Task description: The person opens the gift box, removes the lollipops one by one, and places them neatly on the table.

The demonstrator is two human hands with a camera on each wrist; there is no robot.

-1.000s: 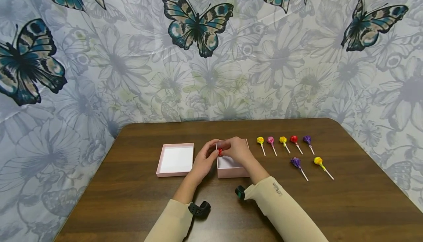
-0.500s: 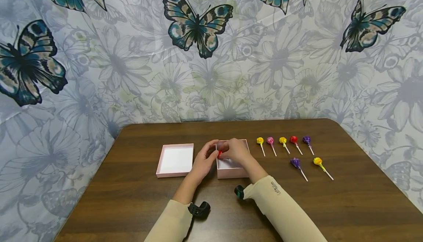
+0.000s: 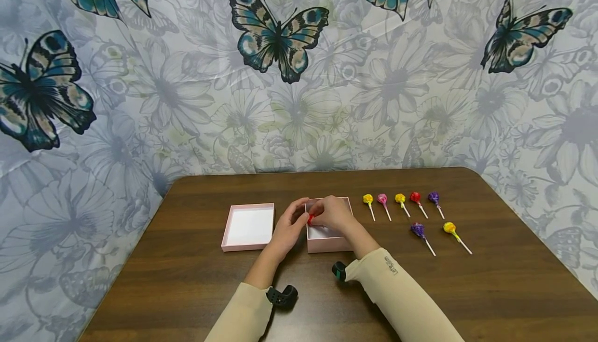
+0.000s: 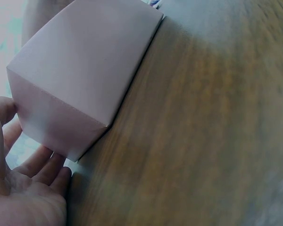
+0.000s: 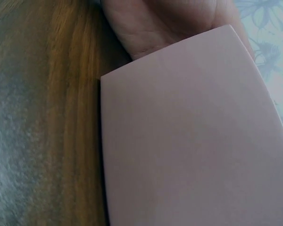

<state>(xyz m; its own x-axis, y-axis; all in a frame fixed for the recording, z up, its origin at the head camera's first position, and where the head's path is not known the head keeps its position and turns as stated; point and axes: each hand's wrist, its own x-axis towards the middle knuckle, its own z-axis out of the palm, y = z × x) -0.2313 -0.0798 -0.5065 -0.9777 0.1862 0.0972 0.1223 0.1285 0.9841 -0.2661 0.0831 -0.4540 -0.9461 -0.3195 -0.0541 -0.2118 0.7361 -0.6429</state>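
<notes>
An open pink box with a pale inside stands mid-table. My left hand holds its left side; in the left wrist view the thumb lies against the side wall and the fingers reach behind its far edge. Inside the box, at the left, my right hand pinches a red-wrapped lollipop; only a bit of red shows, its stick hidden. From the right wrist view, the box wall covers the fingertips, leaving the palm visible.
The pink-edged lid lies white inside up, left of the box. To the right lie several lollipops: a back row with a pink one and a red one, and nearer, a purple one and a yellow one.
My right hand has lowered slightly into the box with the red lollipop, of which less shows now. My left hand stays in place at the box.
</notes>
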